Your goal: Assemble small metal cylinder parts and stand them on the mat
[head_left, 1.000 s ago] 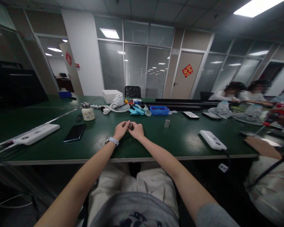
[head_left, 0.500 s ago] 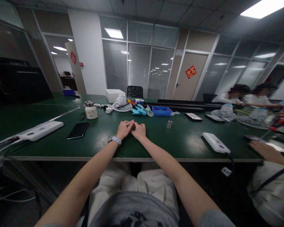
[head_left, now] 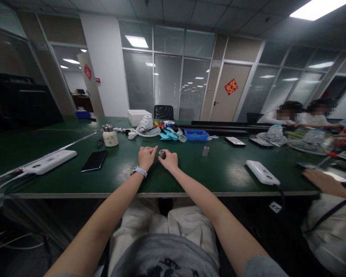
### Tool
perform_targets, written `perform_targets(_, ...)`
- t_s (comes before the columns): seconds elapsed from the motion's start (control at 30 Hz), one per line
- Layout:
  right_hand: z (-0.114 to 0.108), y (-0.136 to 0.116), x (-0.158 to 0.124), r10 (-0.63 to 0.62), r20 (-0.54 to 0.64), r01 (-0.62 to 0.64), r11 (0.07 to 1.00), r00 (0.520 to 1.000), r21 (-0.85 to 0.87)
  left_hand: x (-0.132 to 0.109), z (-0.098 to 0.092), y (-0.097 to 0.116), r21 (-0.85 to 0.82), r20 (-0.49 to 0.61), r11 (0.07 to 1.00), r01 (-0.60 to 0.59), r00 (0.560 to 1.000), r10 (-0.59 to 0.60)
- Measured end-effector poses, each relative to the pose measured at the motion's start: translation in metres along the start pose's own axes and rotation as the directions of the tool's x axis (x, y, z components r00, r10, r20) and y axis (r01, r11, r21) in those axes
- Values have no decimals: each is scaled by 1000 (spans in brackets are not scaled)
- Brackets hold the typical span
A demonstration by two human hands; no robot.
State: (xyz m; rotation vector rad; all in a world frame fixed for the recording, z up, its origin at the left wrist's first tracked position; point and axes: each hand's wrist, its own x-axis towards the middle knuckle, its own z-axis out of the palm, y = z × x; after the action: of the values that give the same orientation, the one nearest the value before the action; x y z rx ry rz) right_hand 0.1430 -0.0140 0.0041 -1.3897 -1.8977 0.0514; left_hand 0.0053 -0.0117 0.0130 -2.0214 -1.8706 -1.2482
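My right hand point(head_left: 170, 160) grips a small dark metal cylinder point(head_left: 162, 154) upright, its round top with a ring-like centre facing up. Just left of it, apart from the cylinder, is my left hand point(head_left: 147, 157), a watch on its wrist. One finger of that hand stretches toward the cylinder while others are bent; nothing shows in it. A second grey metal cylinder point(head_left: 205, 151) stands alone on the green table point(head_left: 184, 177), to the right of my hands.
Beyond my hands lie light-blue fan blades point(head_left: 170, 134), a blue tray point(head_left: 196, 135) and a white fan part point(head_left: 146, 123). To the left are a phone point(head_left: 94, 161), a jar point(head_left: 110, 136) and a white power strip point(head_left: 50, 161). A co-worker's hand point(head_left: 324, 180) rests at right.
My left hand has drawn back left from the cylinder, which both hands covered before. The cylinder's top now shows in my right hand, which stays in about the same place.
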Motion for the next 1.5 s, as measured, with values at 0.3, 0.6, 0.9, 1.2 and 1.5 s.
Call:
perform_targets(0.3, 16, 22, 9, 164, 100, -188, 924, 981, 332, -2, 6, -9, 183, 181, 965, 186, 959, -219)
perform_targets(0.6, 19, 26, 12, 226, 107, -250, 848, 968, 467, -1, 13, -16, 211, 278, 968, 135, 941, -191)
perform_targets(0.9, 1, 38, 32, 539, 269, -471, 282, 798, 836, 3, 11, -22, 126, 306, 986, 111, 941, -146)
perform_targets(1.2, -12, 35, 33, 553, 394, -492, 33, 734, 870, 2, 9, -18, 146, 287, 984, 106, 947, -145)
perform_targets(1.5, -24, 33, 30, 511, 484, -477, -156, 711, 865, 7, 14, -20, -37, 99, 927, 373, 925, -368)
